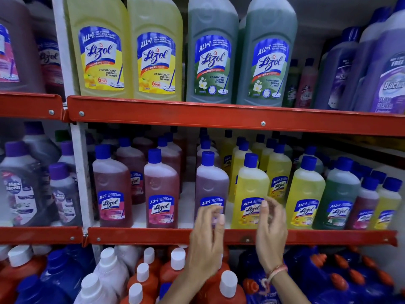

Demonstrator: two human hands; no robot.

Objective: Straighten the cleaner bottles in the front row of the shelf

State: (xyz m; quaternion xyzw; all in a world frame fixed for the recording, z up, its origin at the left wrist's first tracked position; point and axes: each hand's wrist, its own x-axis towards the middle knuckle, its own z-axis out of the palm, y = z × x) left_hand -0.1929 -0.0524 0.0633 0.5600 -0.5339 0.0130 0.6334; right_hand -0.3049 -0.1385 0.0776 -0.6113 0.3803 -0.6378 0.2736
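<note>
Plainly, red-edged shelf (219, 116) tiers carry crowded cleaner bottles (161, 191).

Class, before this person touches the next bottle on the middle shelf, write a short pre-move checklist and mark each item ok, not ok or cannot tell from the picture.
1. Left hand free of any load: ok, fingers spread in front of the purple bottle, no firm grasp shown.
2. Right hand free: ok, open in front of the yellow bottle.
3. Purple bottle's label faces forward: cannot tell, hand covers part of it and the fingers are blurred.
4. Front-row bottles upright: ok.
5. Two pink bottles evenly spaced: ok.
6. Bottles flush with the red shelf edge: cannot tell.
</note>
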